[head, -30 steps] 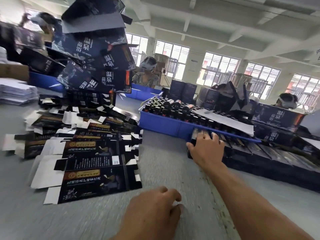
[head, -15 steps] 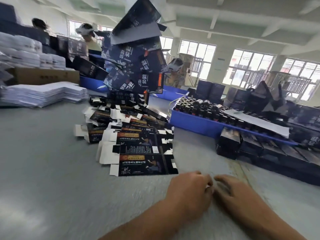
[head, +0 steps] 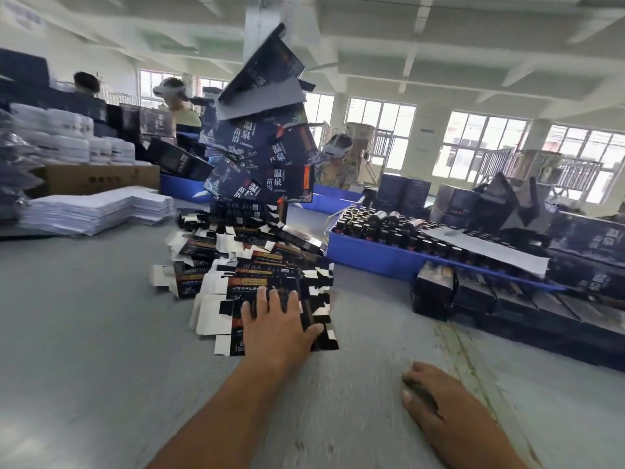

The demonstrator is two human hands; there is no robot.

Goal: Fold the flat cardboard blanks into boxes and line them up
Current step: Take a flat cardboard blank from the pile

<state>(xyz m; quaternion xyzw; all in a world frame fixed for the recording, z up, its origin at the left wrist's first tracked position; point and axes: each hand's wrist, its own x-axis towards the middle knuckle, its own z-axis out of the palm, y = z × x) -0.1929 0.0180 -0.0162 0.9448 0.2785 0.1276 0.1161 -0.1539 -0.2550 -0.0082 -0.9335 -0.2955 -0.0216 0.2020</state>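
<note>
My left hand (head: 275, 324) lay flat, fingers spread, pressing the nearest flat blank (head: 270, 313) of the fanned pile mid-tabletop (head: 84, 333). My right hand (head: 436, 401) rested on the tabletop near its front edge, fingers loosely curled, empty. Folded boxes (head: 507, 299) lined the right side.

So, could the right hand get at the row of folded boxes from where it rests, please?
Probably yes: the right hand lies on bare table, and nothing stands between it and the folded boxes.
</note>
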